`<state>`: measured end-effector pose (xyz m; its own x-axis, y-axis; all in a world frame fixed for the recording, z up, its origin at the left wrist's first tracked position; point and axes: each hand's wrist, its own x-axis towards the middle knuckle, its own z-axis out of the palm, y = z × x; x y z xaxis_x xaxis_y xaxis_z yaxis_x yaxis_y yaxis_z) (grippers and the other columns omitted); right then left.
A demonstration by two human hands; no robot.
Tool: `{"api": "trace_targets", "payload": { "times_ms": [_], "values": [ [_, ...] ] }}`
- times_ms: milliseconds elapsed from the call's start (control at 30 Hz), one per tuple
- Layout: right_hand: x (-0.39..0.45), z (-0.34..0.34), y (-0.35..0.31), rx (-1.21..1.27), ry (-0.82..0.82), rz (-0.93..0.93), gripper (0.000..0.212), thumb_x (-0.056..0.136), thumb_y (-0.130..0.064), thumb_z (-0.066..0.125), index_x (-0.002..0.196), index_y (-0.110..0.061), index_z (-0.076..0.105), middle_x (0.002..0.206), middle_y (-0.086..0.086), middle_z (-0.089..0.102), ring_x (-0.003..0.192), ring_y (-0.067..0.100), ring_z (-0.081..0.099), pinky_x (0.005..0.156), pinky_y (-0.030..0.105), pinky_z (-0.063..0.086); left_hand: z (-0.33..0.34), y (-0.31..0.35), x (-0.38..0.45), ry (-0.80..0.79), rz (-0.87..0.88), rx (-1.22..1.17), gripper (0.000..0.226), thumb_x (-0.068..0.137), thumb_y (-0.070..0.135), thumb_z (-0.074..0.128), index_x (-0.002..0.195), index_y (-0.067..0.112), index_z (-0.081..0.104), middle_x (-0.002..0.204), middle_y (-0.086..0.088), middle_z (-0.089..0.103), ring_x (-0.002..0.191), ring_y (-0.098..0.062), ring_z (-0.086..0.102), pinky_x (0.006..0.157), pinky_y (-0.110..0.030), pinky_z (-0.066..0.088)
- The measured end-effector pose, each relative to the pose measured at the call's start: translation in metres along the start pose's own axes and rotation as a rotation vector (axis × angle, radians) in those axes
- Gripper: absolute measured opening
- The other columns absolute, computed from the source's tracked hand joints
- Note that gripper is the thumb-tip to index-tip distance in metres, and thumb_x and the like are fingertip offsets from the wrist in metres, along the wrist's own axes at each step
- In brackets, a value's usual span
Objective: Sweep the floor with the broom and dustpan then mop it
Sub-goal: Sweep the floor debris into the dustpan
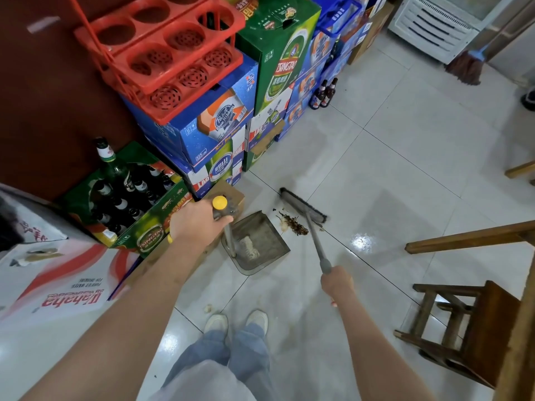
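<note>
Below, head view: a person stands on a pale tiled floor (405, 157), shoes (236, 321) together at bottom centre. The left hand (199, 224) has its grip curled closed round the top of the upright dustpan handle (228, 235), just under the handle's yellow cap (219, 202). The grey dustpan (257, 241) rests on the floor, its open mouth facing the debris; a pale clump lies inside it. The right hand (337, 282) has its grip wrapped closed round the grey broom handle (317, 241), which slants forward and left to the broom head (302, 204). That head sits on the floor just beyond a small pile of brown debris (293, 224), which lies between the bristles and the dustpan's mouth, close to both. Left of the dustpan, stacked beer cartons (220, 125) line a dark wall, topped by red plastic crates (162, 56); an open green carton of bottles (130, 198) stands nearer the person. Two brown bottles (324, 94) stand on the floor beside the stack. A mop (466, 65) leans at upper right, well apart from the sweeping. A wooden stool (460, 328) stands at lower right.
</note>
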<state>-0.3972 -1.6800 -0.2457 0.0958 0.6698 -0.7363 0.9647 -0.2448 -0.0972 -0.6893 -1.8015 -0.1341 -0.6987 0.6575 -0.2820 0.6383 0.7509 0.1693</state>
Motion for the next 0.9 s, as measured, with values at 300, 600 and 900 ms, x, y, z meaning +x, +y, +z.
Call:
{"api": "trace_targets", "payload": {
  "times_ms": [300,600,900],
  "values": [
    [-0.037,0.026,0.069,-0.077,-0.015,-0.027,0.031,0.086,-0.018,0.044,0.110,-0.011,0.063,0.091,0.008,0.061,0.090,0.033,0.064,0.070,0.046,0.059,0.007,0.006,-0.012,0.033,0.049,-0.021,0.043,0.081,0.056,0.065,0.087,0.014,0.062,0.088,-0.006,0.069,0.082,-0.024,0.067,0.059,-0.026,0.044],
    [-0.028,0.008,0.065,-0.037,0.074,-0.038,0.031,0.089,-0.025,0.043,0.105,-0.008,0.062,0.095,0.014,0.064,0.088,0.038,0.065,0.074,0.045,0.058,0.009,0.007,-0.017,0.029,0.053,0.003,0.045,0.081,0.057,0.064,0.087,0.013,0.061,0.087,-0.008,0.068,0.083,-0.026,0.066,0.059,-0.026,0.042],
    [-0.002,-0.011,0.012,0.018,-0.008,0.042,0.032,0.093,-0.028,0.044,0.108,-0.003,0.057,0.089,0.013,0.061,0.067,0.030,0.062,0.047,0.036,0.055,0.013,0.005,-0.017,0.009,0.043,0.051,0.047,0.082,0.062,0.058,0.088,0.015,0.061,0.086,-0.004,0.065,0.077,-0.022,0.063,0.058,-0.025,0.043]
  ]
}}
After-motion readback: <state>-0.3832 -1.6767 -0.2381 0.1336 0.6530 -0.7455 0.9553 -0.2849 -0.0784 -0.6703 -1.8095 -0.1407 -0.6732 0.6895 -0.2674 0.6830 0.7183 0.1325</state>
